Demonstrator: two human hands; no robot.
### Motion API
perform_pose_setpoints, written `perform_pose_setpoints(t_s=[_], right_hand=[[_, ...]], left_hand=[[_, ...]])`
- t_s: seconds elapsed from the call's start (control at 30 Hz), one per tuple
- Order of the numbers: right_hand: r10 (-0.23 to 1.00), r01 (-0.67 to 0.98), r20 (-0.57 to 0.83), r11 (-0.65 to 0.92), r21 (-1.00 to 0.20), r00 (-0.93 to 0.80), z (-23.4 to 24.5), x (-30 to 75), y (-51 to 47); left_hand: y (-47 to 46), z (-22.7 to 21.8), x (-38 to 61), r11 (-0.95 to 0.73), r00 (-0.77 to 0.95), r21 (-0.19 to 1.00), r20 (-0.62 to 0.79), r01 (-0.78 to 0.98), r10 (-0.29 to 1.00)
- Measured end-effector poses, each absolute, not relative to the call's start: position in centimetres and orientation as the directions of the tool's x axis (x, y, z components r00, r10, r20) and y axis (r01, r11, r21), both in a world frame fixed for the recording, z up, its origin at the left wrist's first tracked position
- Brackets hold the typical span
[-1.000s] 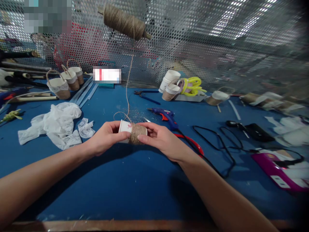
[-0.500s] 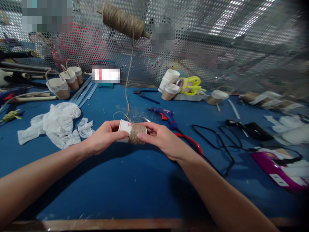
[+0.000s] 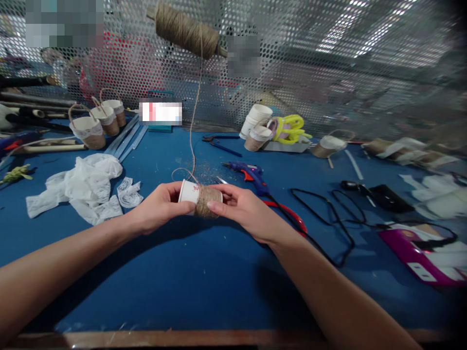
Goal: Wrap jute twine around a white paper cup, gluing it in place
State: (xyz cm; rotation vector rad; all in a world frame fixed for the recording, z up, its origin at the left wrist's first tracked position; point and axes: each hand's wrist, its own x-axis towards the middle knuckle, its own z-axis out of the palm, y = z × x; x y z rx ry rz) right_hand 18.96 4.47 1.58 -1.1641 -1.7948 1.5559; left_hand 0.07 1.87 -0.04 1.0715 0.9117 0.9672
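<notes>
A white paper cup (image 3: 189, 190) lies sideways between my hands, its right part wrapped in brown twine (image 3: 204, 206). My left hand (image 3: 162, 206) is closed on the bare left end, thumb along the near side. The twine-wrapped end is gripped by my right hand (image 3: 239, 206), its thumb pressing on the windings. From the cup a strand of twine (image 3: 193, 141) makes a small loop and runs up to a large twine spool (image 3: 186, 31) mounted on the mesh. Behind my right hand rests a blue glue gun (image 3: 251, 175); scissors there are mostly hidden.
White lace (image 3: 87, 184) is heaped left on the blue table (image 3: 197, 282). Twine-wrapped cups with handles (image 3: 93, 138) stand behind it. Pliers (image 3: 222, 143), stacked paper cups (image 3: 253, 121) and yellow ribbon (image 3: 290, 129) lie at the back. Black cable (image 3: 333, 214) and a magenta box (image 3: 408, 250) occupy the right.
The cup has turned slightly in my hands, and its pink print sits a little differently. Both hands keep nearly the same place.
</notes>
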Motion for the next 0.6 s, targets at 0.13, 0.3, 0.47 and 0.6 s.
perform_pose_setpoints(t_s=[0.13, 0.3, 0.47, 0.6], right_hand=[[0.838, 0.273, -0.163, -0.017, -0.962, -0.521, 1.47, 19.01, 4.50], [0.840, 0.270, -0.152, -0.007, -0.963, -0.521, 1.31, 19.02, 4.63], [0.850, 0.277, -0.086, 0.072, -0.958, -0.519, 1.41, 18.91, 4.55], [0.849, 0.261, -0.059, 0.095, -0.961, -0.524, 1.63, 18.88, 4.32]], left_hand=[[1.92, 0.01, 0.01, 0.184, 0.325, 0.969, -0.122, -0.167, 0.938], [2.09, 0.11, -0.17, 0.164, 0.337, 0.976, -0.108, -0.141, 0.935], [2.10, 0.57, -0.33, 0.124, 0.368, 0.990, -0.089, -0.072, 0.926], [1.91, 0.76, -0.29, 0.080, 0.356, 0.997, -0.069, -0.017, 0.932]])
